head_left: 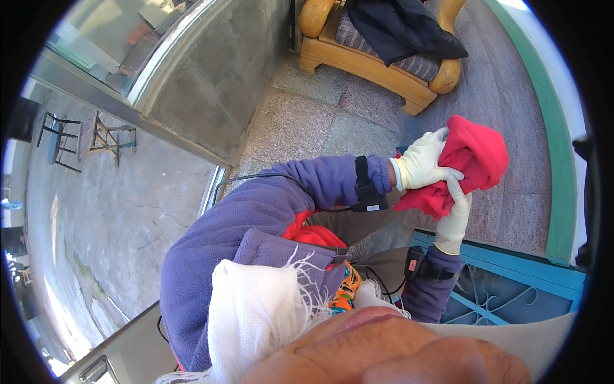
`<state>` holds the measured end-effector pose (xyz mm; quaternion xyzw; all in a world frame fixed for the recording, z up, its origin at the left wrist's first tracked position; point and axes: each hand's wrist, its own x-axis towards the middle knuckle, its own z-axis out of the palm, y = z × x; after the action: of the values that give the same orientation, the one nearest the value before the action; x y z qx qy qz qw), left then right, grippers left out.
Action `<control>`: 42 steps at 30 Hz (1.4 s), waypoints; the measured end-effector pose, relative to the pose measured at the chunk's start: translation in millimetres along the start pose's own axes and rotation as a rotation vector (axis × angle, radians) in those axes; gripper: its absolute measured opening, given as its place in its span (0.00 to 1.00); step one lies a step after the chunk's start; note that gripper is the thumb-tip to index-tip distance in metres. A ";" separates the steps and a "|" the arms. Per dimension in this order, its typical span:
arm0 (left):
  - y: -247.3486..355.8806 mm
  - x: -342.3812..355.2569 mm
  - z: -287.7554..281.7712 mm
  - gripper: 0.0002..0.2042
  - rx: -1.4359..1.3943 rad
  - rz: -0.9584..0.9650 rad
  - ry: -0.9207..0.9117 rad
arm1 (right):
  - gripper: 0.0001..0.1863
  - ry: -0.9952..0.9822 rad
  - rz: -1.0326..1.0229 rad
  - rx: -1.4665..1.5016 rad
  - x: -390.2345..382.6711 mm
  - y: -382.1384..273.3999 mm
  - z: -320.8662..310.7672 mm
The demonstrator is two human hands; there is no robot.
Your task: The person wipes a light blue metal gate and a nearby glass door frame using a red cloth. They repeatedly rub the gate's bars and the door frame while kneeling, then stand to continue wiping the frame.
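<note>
A bunched red cloth [476, 157] is held between my two white-gloved hands at the right of the head view. My left hand [420, 160] grips its left side, fingers curled into the fabric. My right hand [452, 217] is below, with its fingers closed on the lower part of the same cloth; part of those fingers is hidden behind it. A small patch of darker blue material shows behind my left hand, too hidden to make out. Both forearms are in purple sleeves with black straps and small devices.
Above stands a wooden armchair [368, 83] with a dark garment [403, 25] on it. A concrete wall and door frame [211, 83] divide off a yard with small folding chairs [89, 137] at left. A blue metal grille [505, 288] lies at lower right, a green-edged strip [553, 192] at far right.
</note>
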<state>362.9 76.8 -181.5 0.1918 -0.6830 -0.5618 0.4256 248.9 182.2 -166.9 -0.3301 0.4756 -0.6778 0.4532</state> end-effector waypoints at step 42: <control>256.9 -188.4 -395.9 0.43 0.934 0.557 1.434 | 0.20 -0.358 0.184 0.056 211.4 10.0 153.7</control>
<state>840.2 52.9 -8.8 0.4773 -0.4337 0.1512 0.7492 308.5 -68.5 -122.2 -0.3877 0.3969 -0.5769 0.5995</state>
